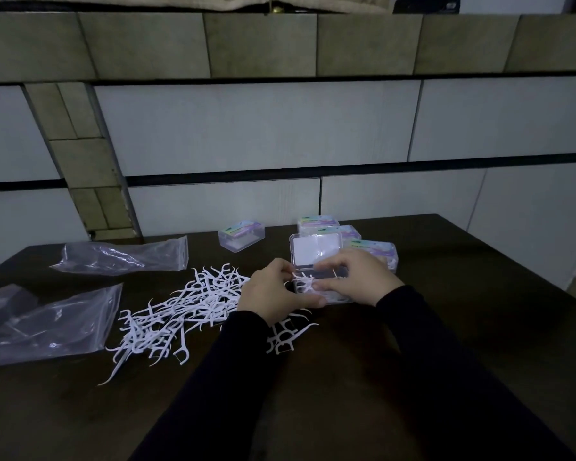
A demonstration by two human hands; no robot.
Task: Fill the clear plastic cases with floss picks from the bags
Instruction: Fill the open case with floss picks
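Both hands are meeting at the open case (316,277) right of center: our left hand (273,291) is pinching a few floss picks (305,283) over its tray while our right hand (360,281) is curling round its rim, probably to steady it. Loose picks (180,311) are lying lower left, handy beside two bags (47,321).

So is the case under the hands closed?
No, the open case has its lid standing up behind both hands.
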